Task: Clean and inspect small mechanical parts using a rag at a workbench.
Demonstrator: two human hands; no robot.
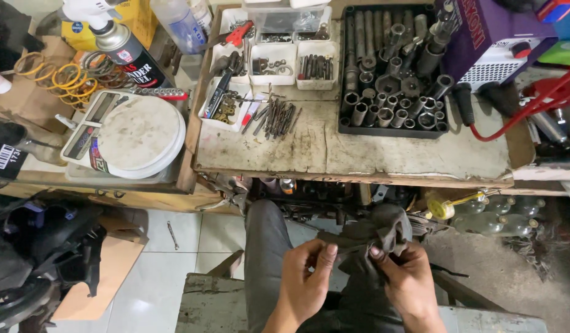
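You're pinching a crumpled dark grey rag [374, 237] w/ both hands, left [306, 277] & right [408, 280], below the cluttered wooden surface [359, 154]; black socket tray [393, 71] sitting up top.

A black tray of sockets [390, 92], loose drill bits [276, 117], a round scale [134, 135] — perhaps springs [66, 77] behind.

Two hands [306, 280]; one grey rag [374, 237]; one round scale [134, 135]; one socket tray [393, 71].

We've got a grimy dark grey rag [374, 237], all crumpled and bunched up, held in the air over the lap, below the surface's edge.
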